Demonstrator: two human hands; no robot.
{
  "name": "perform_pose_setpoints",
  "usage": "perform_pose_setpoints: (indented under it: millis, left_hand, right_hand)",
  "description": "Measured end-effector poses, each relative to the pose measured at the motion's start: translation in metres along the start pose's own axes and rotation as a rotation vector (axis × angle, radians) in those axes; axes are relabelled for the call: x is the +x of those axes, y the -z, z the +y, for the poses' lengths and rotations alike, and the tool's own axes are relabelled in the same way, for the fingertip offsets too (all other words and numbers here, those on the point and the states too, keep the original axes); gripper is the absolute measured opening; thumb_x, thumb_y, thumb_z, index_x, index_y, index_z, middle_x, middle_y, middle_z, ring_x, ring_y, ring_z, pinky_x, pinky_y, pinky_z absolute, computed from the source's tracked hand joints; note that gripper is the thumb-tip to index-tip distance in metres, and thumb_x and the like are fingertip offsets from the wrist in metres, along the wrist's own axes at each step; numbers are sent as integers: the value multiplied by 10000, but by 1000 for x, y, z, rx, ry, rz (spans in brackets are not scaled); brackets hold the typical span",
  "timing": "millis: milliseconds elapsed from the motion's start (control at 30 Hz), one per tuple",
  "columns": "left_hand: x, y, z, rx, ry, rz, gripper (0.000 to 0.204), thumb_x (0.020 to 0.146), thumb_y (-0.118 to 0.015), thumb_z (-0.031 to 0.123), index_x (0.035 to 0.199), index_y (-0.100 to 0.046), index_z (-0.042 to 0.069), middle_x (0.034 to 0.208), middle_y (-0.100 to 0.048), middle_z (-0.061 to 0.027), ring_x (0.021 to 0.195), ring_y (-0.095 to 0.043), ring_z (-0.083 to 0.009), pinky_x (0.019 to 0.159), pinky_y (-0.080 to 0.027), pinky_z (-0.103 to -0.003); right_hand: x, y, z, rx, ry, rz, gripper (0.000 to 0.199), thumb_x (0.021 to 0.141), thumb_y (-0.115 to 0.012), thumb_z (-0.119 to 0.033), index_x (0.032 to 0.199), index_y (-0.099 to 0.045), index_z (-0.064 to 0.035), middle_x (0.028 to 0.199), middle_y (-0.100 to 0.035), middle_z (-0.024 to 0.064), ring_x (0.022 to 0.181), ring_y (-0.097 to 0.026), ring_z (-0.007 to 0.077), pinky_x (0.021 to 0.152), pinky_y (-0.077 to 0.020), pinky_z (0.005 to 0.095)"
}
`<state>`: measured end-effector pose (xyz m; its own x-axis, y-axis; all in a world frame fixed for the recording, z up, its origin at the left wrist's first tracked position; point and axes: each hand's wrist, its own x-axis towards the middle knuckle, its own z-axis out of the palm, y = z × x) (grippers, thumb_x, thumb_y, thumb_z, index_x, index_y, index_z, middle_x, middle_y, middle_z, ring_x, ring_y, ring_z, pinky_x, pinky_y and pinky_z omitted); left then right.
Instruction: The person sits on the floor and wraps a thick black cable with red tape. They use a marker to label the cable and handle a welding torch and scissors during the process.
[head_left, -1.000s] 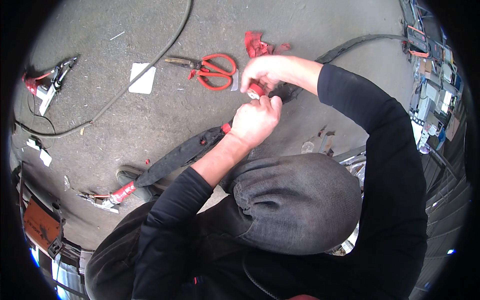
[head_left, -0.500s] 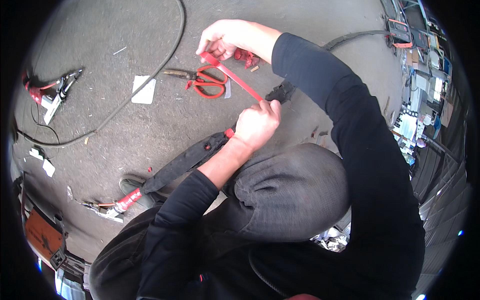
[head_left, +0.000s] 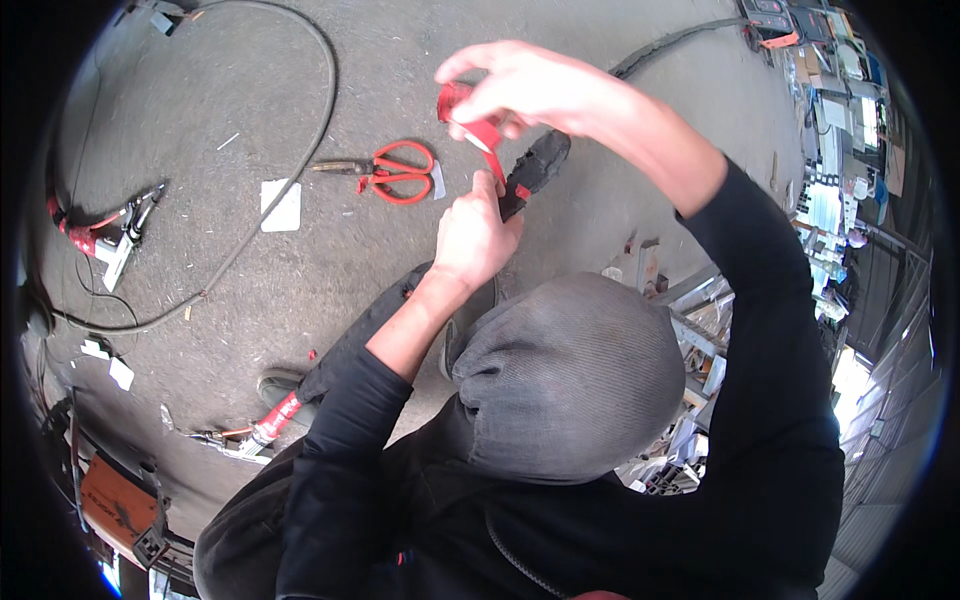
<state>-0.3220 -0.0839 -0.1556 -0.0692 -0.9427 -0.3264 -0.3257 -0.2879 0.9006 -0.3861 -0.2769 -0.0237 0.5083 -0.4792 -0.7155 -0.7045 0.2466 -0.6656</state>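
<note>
Above the floor (head_left: 620, 215), R hand (head_left: 520, 85) pinches red tape roll (head_left: 462, 110); strip slants down to L hand (head_left: 478, 235), fingers clamped on black cable (head_left: 535, 170) w/ me watching.

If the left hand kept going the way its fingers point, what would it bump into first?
Most likely the red tape roll held in the right hand. The left hand grips the black cable and points up along the stretched tape strip; depth is hard to judge.

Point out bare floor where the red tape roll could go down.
Bare concrete lies between the red-handled scissors and the looping black cable, and below the white card. It is crowded along the right edge and by the clamps.
</note>
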Motion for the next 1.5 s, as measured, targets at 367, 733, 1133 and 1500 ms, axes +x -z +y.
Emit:
perform_pose_setpoints:
  millis: [367,733,1133,1500]
  left_hand:
    - [14,16,-1,-63,75,-37,524,886,-888,200,1275,-629,-37,1128,-811,-216,1050,-810,-328,972,-626,-438]
    - [38,31,-4,-79,187,-171,771,912,-896,359,1485,-654,-97,1323,-789,-301,1268,-783,-368,1129,-593,-445]
    - [56,31,-28,-694,544,-83,471,1114,-801,334,1294,-780,-100,1031,-813,-141,787,-750,-134,691,-632,-316]
    - [67,15,-37,-729,388,-115,349,1105,-759,89,1447,-803,38,1157,-838,-51,963,-768,-89,861,-632,-282]
  right_hand:
    - [-163,-21,129,170,-2,348,497,1128,-728,-168,1597,-607,-56,1051,-813,23,984,-724,80,912,-560,276]
    - [-42,-76,305,-93,309,507,265,1095,-772,-186,1302,-820,-27,1256,-840,96,1233,-744,214,1072,-575,413]
    - [86,-79,302,313,589,260,337,1119,-649,7,1439,-749,-33,1426,-783,100,1298,-725,215,1142,-572,409]
    - [73,-82,308,528,589,280,274,1122,-653,-12,1387,-720,14,1356,-774,91,1273,-714,204,1122,-568,380]
